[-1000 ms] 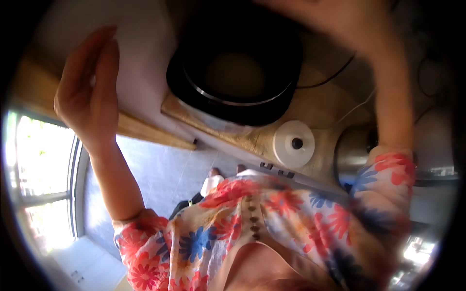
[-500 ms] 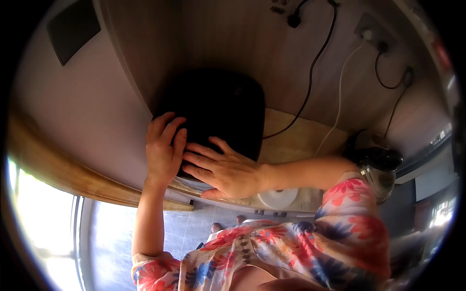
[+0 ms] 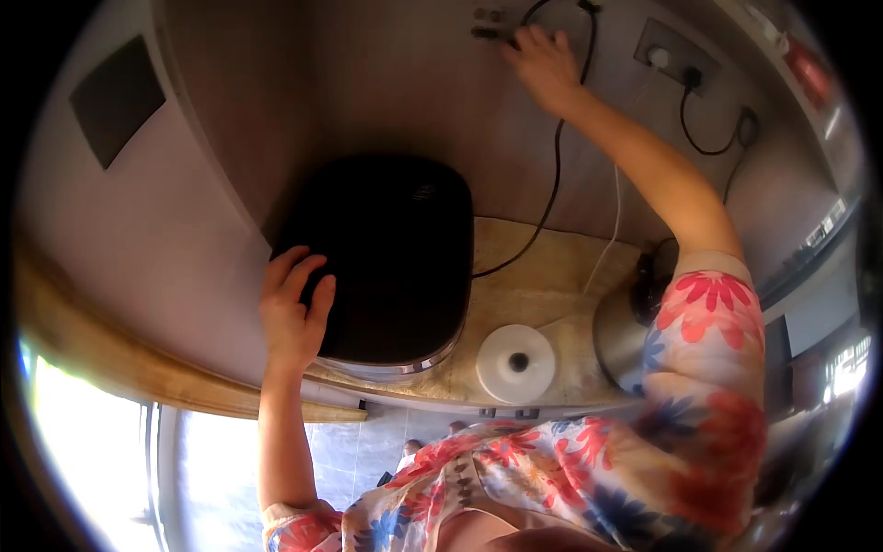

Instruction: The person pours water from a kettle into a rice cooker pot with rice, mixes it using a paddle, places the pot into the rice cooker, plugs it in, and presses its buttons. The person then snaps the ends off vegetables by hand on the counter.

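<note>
A large black appliance with a rounded square top [image 3: 386, 248] stands on the counter against the wall. My left hand [image 3: 292, 308] rests at its front left corner, fingers bent and a little apart over the edge. Up at the wall, my right hand [image 3: 544, 69] has its fingers curled around the spot of the black plug at a socket. Those fingers hide the plug itself. A black power cord [image 3: 556, 166] loops down from there to the appliance's right side.
A white roll [image 3: 497, 368] stands on the counter, beside a metallic container [image 3: 621, 336] partly behind my right sleeve. Another wall socket [image 3: 670, 60] holds a white and a black plug. A dark panel [image 3: 118, 101] is on the left wall.
My right hand has left the appliance's front edge and reached up and right to the wall plug. My left hand stays at the corner. The view has shifted slightly, uncovering the white roll.
</note>
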Available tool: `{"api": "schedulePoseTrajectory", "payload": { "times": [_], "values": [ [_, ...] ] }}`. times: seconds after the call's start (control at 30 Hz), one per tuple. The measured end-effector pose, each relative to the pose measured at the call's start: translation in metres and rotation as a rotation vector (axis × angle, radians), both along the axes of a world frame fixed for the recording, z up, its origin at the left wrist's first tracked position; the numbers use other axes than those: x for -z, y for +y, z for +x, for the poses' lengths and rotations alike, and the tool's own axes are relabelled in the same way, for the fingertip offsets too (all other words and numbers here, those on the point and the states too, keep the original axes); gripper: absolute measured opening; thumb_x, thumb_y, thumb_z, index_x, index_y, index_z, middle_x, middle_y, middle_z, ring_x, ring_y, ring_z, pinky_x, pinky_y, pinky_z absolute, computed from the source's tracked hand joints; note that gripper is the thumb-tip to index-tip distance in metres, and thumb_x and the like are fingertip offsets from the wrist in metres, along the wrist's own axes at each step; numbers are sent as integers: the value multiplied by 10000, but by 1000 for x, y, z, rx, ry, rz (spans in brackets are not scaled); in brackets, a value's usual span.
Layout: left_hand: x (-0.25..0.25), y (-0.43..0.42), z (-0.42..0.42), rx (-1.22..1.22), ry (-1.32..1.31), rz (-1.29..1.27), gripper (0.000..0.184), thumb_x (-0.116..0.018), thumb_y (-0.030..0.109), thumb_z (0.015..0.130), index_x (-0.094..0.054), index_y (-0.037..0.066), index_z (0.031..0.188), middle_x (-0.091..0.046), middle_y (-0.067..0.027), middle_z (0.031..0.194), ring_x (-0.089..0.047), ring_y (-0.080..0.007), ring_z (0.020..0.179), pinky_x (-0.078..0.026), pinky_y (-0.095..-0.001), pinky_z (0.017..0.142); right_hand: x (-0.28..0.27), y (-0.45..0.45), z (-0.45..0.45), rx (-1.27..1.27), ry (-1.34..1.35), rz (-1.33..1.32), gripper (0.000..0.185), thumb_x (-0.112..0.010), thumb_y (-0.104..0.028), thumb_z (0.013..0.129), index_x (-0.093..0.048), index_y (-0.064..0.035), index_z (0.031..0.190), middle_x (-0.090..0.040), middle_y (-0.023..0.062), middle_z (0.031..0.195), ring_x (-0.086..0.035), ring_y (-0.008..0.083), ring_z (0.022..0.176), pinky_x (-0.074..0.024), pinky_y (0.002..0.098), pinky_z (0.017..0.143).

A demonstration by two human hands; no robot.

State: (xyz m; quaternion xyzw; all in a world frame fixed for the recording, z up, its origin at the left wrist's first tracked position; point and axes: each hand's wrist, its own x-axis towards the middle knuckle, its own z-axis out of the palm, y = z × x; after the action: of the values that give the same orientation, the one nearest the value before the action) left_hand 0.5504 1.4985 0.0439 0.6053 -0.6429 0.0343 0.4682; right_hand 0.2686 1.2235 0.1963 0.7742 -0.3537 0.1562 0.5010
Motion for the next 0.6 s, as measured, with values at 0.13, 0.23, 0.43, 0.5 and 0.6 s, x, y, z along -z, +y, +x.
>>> {"api": "schedulePoseTrajectory", "payload": {
  "times": [0.13,0.23,0.43,0.5,0.6],
  "values": [
    [0,-2,0,23,43,16,212,-628,124,793,-634,26,981,-550,-136,1128,-516,-304,1045,-432,-366,870,-17,3,-5,-157,80,-108,259,-572,-112,777,-620,-120,1032,-557,73,993,-502,199,999,-371,385,806],
    [-2,0,-2,21,48,25,206,-630,108,786,-635,26,975,-553,-131,1121,-520,-297,1040,-432,-355,870,-24,4,-3,-108,44,-60,335,-556,-144,803,-570,-63,1127,-526,139,1154,-449,247,1141,-364,527,945],
    [-3,1,-2,18,45,37,197,-629,92,782,-638,31,969,-557,-124,1112,-525,-284,1030,-433,-345,869,-39,9,4,-133,-49,140,309,-443,-148,846,-544,-96,1133,-468,98,1206,-359,276,1197,-240,614,989],
    [-4,2,-4,23,68,51,196,-629,86,780,-639,33,969,-559,-123,1109,-526,-281,1028,-432,-345,870,-36,5,4,-140,-94,131,297,-446,-154,847,-550,-98,1120,-474,88,1207,-361,274,1198,-237,611,991],
    [-5,2,-4,19,72,57,195,-629,75,776,-640,34,966,-562,-122,1103,-528,-279,1027,-433,-345,871,-25,-5,-1,-173,-127,122,273,-448,-154,850,-559,-98,1093,-486,79,1202,-362,270,1206,-242,605,986]
  ]
}}
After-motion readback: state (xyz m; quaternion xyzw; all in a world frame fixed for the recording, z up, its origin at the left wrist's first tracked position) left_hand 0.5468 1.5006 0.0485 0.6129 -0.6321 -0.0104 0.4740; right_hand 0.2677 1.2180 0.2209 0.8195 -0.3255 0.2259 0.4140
